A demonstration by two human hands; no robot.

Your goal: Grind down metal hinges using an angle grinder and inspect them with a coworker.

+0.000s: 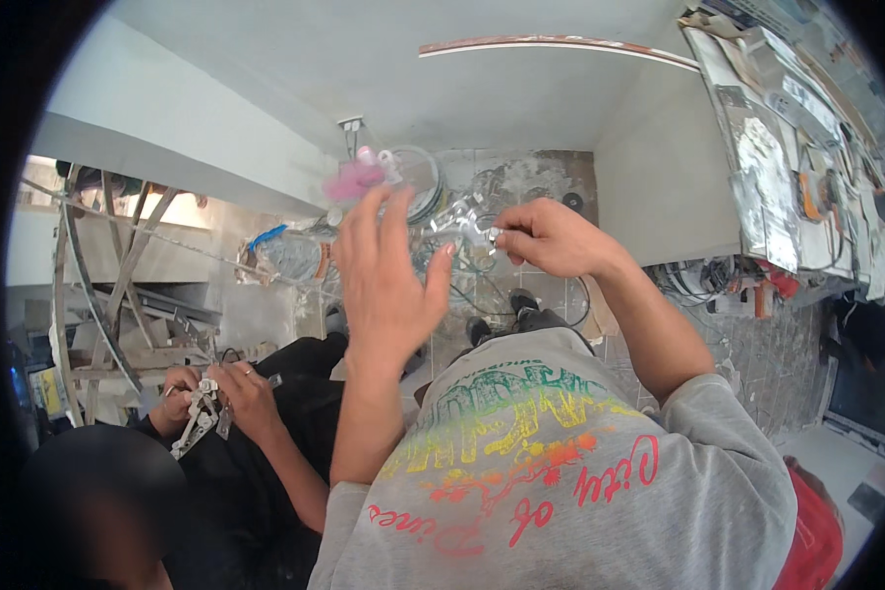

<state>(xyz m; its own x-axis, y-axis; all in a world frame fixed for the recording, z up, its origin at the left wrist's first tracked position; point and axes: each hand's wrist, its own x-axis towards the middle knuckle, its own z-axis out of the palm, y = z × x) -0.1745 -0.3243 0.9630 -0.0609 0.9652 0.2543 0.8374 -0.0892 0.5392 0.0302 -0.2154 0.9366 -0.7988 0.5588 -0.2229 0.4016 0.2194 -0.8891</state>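
My left hand (388, 270) is raised in the middle of the view, fingers stretched out and thumb apart, holding nothing. To its right, the thumb and fingers of my right hand (560, 238) pinch the end of a small shiny metal piece (462, 218). Blur and glare hide its exact kind; it looks like a jointed metal fitting. Its far end points toward my left hand without touching it. Down at the left, a co-worker in dark clothes holds a pale, jointed metal fitting (203, 408) in both hands.
A cluttered worktop (757, 177) with boards and tools stands at the right, cables beneath it. Wooden trestle legs (118, 285) rise at the left. Around the dusty tiled floor lie a coiled hose (423, 182), a pink bag (352, 181) and a blue strip (267, 236).
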